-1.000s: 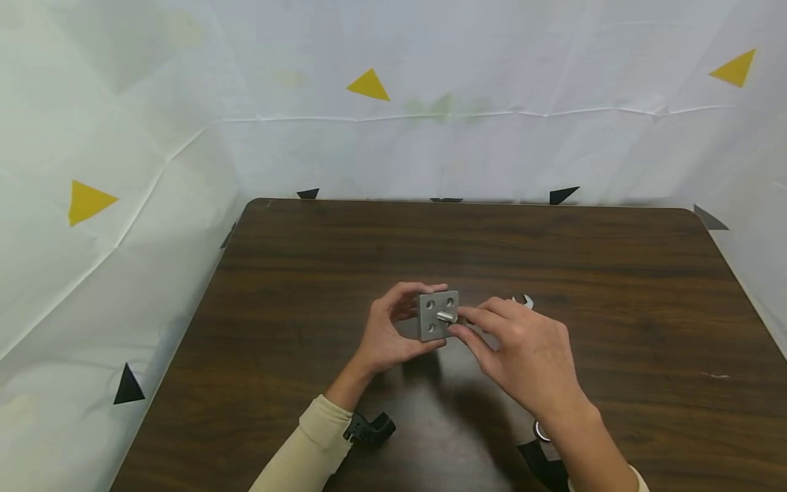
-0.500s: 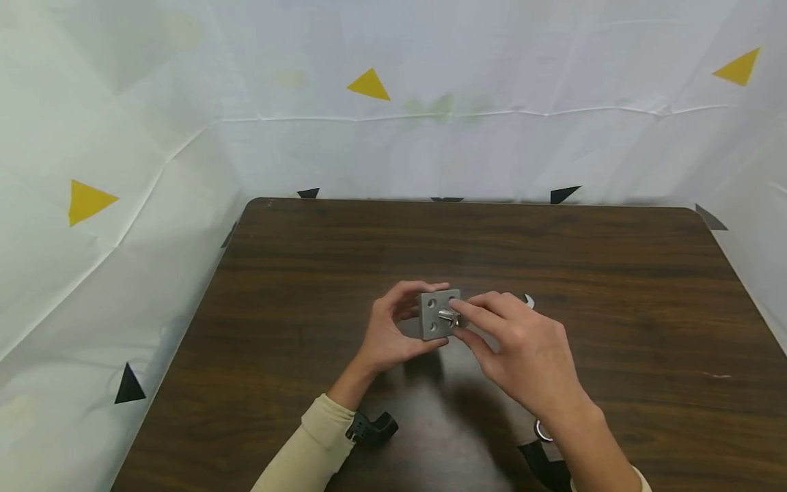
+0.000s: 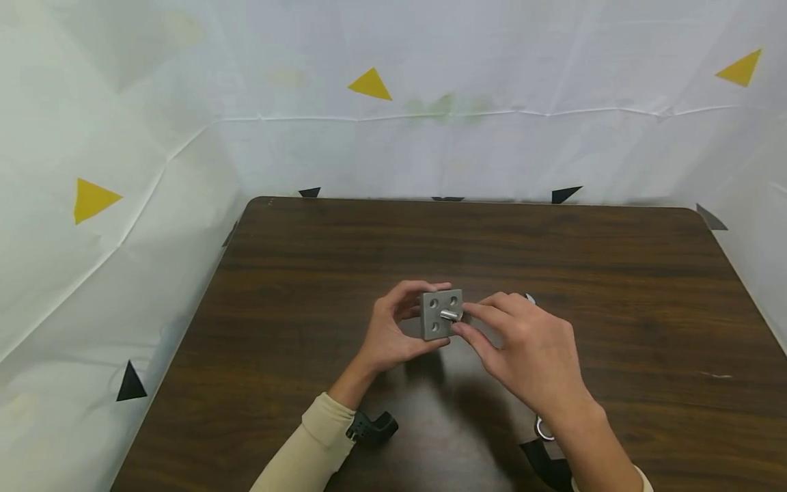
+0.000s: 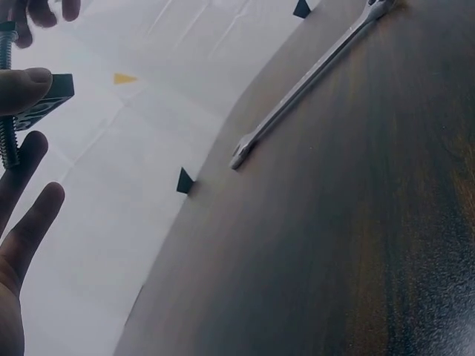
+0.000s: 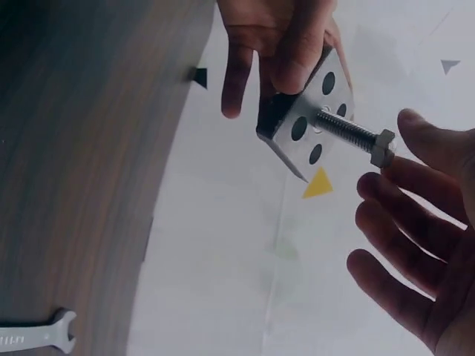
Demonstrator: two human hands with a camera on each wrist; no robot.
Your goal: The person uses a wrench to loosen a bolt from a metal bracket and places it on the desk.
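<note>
The left hand (image 3: 384, 335) holds a grey block (image 3: 440, 314) while the right hand (image 3: 522, 355) touches its bolt (image 3: 449, 315).

One plate (image 3: 440, 314) (four holes); one bolt (image 5: 355, 136); one wrench (image 4: 306, 79); two hands.
</note>
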